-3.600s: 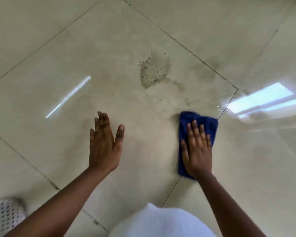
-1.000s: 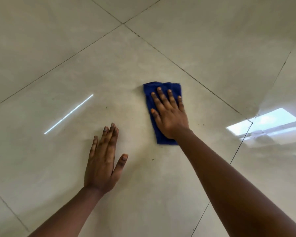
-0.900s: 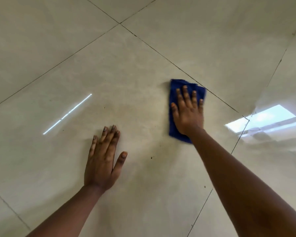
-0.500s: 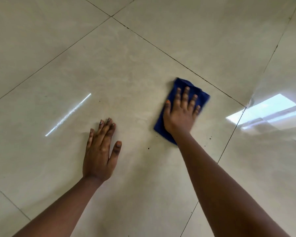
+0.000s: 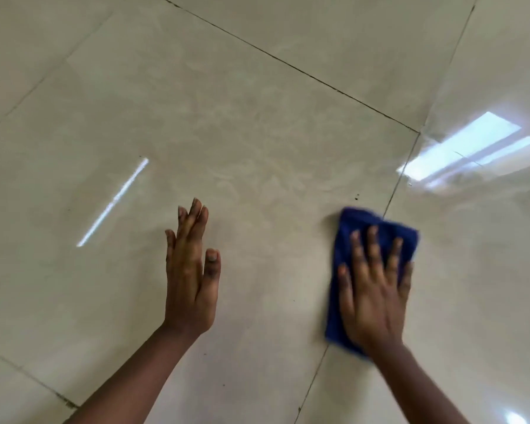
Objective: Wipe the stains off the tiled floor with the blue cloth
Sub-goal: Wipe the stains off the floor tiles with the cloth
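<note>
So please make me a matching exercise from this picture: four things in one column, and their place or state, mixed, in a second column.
Things:
1. left hand
2. right hand
3. blue cloth
4. dark specks

Places or states:
A. lies across a joint between tiles
B. flat on the bare tile, fingers straight
C. on the floor just beyond the cloth
D. presses down on the cloth, fingers spread

Pairs: 1-B, 2-D, 3-A, 4-C
</note>
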